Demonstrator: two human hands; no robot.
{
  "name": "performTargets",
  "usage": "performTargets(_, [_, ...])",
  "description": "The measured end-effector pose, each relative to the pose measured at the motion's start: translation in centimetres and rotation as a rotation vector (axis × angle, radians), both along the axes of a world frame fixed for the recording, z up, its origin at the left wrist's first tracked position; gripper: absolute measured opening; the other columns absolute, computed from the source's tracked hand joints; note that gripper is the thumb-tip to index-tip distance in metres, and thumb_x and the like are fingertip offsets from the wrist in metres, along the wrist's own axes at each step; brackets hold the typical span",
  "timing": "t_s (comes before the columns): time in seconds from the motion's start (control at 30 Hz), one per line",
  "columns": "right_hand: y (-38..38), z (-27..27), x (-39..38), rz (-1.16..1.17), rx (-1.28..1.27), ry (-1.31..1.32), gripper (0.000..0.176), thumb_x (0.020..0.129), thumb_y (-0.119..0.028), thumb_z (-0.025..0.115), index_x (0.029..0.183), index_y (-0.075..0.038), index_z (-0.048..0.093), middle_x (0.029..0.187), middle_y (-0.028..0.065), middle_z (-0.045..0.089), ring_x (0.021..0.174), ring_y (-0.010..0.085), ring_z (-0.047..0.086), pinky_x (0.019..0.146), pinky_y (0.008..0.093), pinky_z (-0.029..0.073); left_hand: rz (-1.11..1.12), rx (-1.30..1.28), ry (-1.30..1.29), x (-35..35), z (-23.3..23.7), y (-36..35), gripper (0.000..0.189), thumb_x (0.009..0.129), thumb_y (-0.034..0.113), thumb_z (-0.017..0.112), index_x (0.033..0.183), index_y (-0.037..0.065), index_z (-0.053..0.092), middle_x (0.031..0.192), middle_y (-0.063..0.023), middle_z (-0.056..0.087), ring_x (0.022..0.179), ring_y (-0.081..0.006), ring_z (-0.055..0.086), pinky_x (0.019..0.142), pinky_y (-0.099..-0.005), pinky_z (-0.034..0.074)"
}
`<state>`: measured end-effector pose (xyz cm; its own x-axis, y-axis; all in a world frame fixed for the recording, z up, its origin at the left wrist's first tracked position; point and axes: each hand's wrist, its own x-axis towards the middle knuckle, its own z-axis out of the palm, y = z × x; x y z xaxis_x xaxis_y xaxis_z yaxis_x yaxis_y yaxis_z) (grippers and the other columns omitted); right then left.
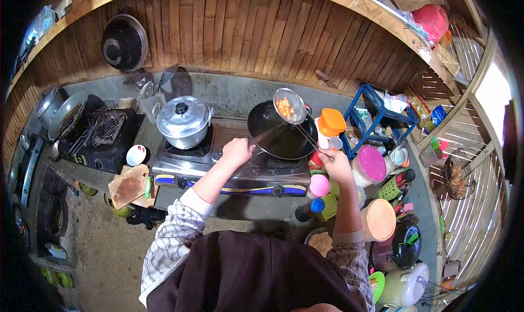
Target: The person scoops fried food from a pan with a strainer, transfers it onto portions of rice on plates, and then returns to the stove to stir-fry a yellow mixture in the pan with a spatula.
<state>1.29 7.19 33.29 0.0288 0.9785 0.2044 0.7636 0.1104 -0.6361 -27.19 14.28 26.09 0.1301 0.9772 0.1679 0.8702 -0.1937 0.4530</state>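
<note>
A black wok (273, 143) sits on the right burner of the gas stove (232, 170). Above its upper right part is a mesh strainer (279, 94) holding small orange pieces (285, 109). My right hand (335, 163) is closed around the strainer's long handle, to the right of the wok. At the wok's left edge, my left hand (238, 151) is closed on a thin dark utensil (267, 133) that reaches over the wok. The tip of that utensil is hard to make out near the strainer.
A lidded silver pot (183, 127) stands on the left burner. Further left are a cutting board (130, 186), a small bowl (136, 155) and a grill rack (109, 127). Orange (332, 122) and pink-lidded (371, 163) containers and a blue rack (376, 115) crowd the right side.
</note>
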Motion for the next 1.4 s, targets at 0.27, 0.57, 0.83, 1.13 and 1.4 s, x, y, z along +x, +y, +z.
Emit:
performTargets(0.27, [1.7, -4.3, 1.4, 0.057, -0.070, -0.041, 0.025, 0.078, -0.019, 0.059, 0.098, -0.005, 0.063, 0.086, 0.0185, 0.062, 0.074, 0.0283, 0.062, 0.071, 0.0333, 0.047, -0.026, -0.008, -0.027, 0.4, 0.3, -0.3, 0.035, 0.079, 0.036, 0.055, 0.083, 0.002, 0.062, 0.075, -0.0208, 0.061, 0.074, -0.0354, 0.061, 0.067, -0.0435, 0.049])
performTargets(0.57, [2.1, -5.3, 2.7, 0.049, -0.072, 0.068, 0.026, 0.076, -0.018, 0.060, 0.099, -0.006, 0.063, 0.080, 0.0200, 0.062, 0.072, 0.0234, 0.063, 0.068, 0.0314, 0.047, -0.019, -0.040, -0.013, 0.3, -0.6, -0.2, 0.035, 0.078, 0.035, 0.056, 0.082, 0.001, 0.060, 0.073, -0.0204, 0.061, 0.074, -0.0358, 0.061, 0.067, -0.0443, 0.049])
performTargets(0.83, [1.2, -4.1, 0.7, 0.034, -0.050, -0.024, 0.026, 0.076, -0.017, 0.060, 0.099, -0.005, 0.063, 0.084, 0.0197, 0.062, 0.074, 0.0272, 0.063, 0.070, 0.0332, 0.047, -0.047, -0.220, -0.060, 1.0, -1.5, -0.6, 0.042, 0.077, 0.027, 0.059, 0.103, -0.001, 0.042, 0.088, -0.0247, 0.060, 0.084, -0.0383, 0.059, 0.073, -0.0445, 0.047])
performTargets(1.13, [1.8, -4.5, 0.6, 0.027, -0.096, -0.013, 0.025, 0.076, -0.016, 0.060, 0.099, -0.006, 0.063, 0.086, 0.0200, 0.061, 0.078, 0.0288, 0.062, 0.072, 0.0341, 0.047, -0.196, -0.403, -0.074, 2.7, -1.4, -2.2, 0.051, 0.072, 0.021, 0.066, 0.103, -0.008, 0.038, 0.090, -0.0288, 0.058, 0.087, -0.0396, 0.058, 0.075, -0.0414, 0.047])
performTargets(1.4, [2.4, -5.4, 1.2, 0.021, -0.045, -0.088, 0.022, 0.079, -0.016, 0.057, 0.096, -0.003, 0.063, 0.084, 0.0159, 0.064, 0.077, 0.0238, 0.063, 0.071, 0.0313, 0.047, -0.244, -0.462, -0.340, 4.4, -2.7, -2.1, 0.044, 0.078, 0.018, 0.062, 0.106, -0.006, 0.037, 0.086, -0.0210, 0.058, 0.055, -0.0229, 0.061, 0.052, -0.0326, 0.050])
